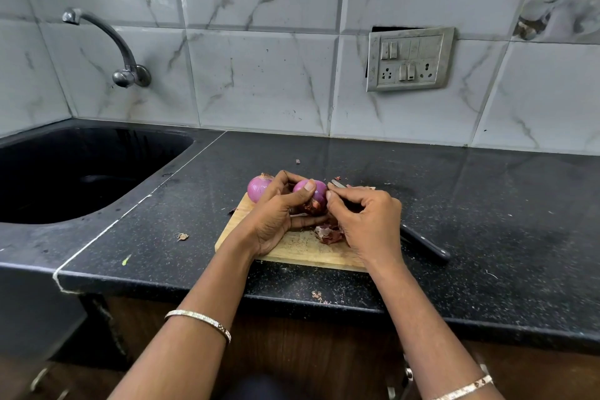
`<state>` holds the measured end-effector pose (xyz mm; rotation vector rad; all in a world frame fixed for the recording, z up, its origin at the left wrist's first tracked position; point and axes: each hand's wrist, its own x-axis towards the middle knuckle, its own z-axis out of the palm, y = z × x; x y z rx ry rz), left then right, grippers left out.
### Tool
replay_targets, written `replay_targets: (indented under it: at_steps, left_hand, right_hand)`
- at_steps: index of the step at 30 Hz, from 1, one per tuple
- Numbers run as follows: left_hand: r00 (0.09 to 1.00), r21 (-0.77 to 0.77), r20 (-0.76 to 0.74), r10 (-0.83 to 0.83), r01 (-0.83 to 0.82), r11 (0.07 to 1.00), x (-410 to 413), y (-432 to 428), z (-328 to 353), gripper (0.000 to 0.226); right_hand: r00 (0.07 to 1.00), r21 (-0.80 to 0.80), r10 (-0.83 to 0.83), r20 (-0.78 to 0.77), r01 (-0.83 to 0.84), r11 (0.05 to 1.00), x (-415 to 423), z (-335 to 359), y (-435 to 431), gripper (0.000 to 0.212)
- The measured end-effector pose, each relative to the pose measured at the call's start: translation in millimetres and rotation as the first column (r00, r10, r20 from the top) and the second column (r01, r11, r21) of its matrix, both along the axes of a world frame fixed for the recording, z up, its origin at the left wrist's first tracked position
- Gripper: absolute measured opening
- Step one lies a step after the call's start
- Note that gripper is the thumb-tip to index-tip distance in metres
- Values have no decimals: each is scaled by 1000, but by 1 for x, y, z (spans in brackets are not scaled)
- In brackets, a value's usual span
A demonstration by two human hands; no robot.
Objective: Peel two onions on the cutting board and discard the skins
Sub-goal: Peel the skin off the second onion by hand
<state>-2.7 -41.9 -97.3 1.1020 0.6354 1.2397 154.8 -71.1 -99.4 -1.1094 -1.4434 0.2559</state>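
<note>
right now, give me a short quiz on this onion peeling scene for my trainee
1. True or false: the sink lies to the right of the cutting board.
2. What does the left hand grip? A an onion B a spoon C a cup
3. Where is the pile of loose skins?
Key: 1 false, it lies to the left. 2 A. 3 on the cutting board.

I had two onions (258, 188), one cutting board (302, 248), one knife (428, 247), one sink (156, 153), one tap (108, 39), one switch plate (410, 58) and two bangles (198, 321).
</note>
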Motion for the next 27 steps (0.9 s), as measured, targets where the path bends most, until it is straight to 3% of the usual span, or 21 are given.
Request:
replay_targets:
  at_steps: [8,18,22,27]
  left_hand:
    - [1000,-16,-8,22,-22,1000,1,1,-1,11]
    - [999,-11,-6,34,-35,999,1,-1,1,21]
    - [999,-29,8,38,-38,999,0,0,1,17]
    - [999,-37,18,38,-38,999,1,-1,3,32]
  right_hand:
    - [999,-14,-29,16,29,999,0,1,0,15]
    - [999,-38,44,-6,-44,998,-1,5,-6,7]
    - [999,-6,-11,43,11,1000,0,4,-3,9]
    - [998,-38,-39,52,41,998,0,2,-2,7]
